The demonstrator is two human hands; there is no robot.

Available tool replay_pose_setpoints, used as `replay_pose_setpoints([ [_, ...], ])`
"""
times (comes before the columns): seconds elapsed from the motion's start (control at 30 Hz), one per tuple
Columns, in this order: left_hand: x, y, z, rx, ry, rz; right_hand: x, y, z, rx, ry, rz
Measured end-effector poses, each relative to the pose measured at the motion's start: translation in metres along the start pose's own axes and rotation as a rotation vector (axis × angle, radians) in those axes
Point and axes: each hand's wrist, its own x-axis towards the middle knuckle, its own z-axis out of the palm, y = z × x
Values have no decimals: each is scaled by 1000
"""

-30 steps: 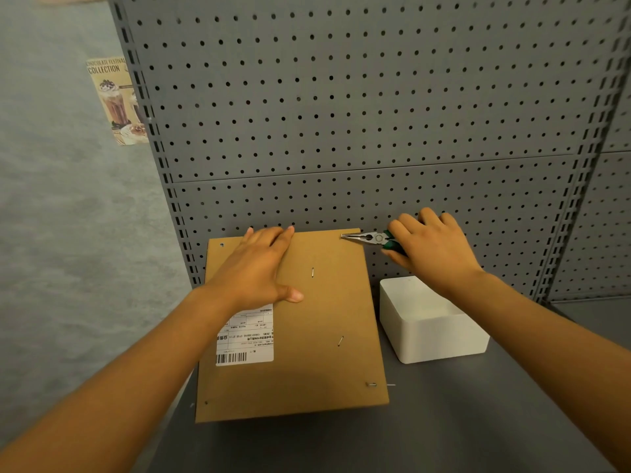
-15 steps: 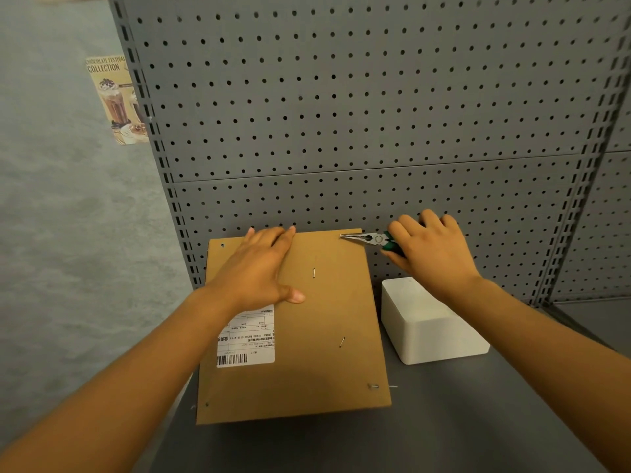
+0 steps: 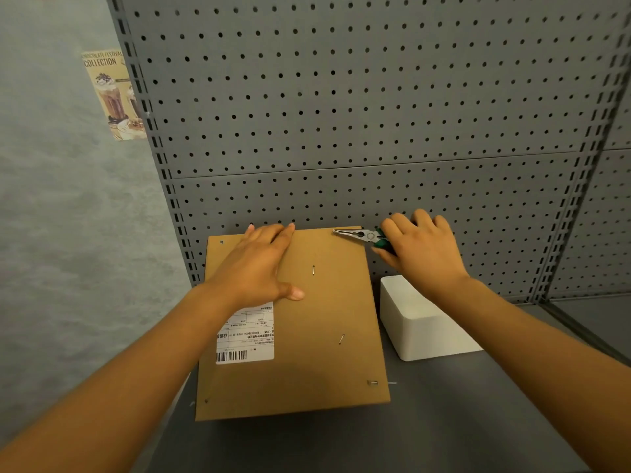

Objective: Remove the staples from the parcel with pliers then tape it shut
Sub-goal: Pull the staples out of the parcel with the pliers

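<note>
Right hand (image 3: pixel 423 250) has its grip wrapped around the green-handled needle-nose pliers (image 3: pixel 362 235), tips at the far right corner of the cardboard parcel (image 3: pixel 293 322), probably after a staple there. Left hand (image 3: pixel 259 268) lies flat and open on top, pinning it to the shelf (image 3: pixel 444 421).

On poster (image 3: pixel 112 97), left of pegboard (image 3: pixel 341 114): "CHOCOLATE FESTIVAL" partly cut off, "COLLECTION" beneath, above pictured drinks. On white label (image 3: pixel 249 336) stuck to parcel (image 3: pixel 324 319): barcode and rows of small print, upside down, too small to read; digits present but not legible with certainty.
</note>
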Motion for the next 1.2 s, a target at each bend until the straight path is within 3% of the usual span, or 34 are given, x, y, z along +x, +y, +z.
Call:
replay_pose_setpoints([
  [0.4,-2,-1,-1,-32,7,-3,10,-28,-7,70,24,-55],
  [0.6,0,-1,0,-43,11,-3,0,-10,-3,210,24,117],
  [0.97,-2,3,-6,-30,-7,-19,-44,29,-11,292,-409,428],
  [1.2,-1,1,-4,-26,-3,-14,-70,38,-14,240,-729,494],
])
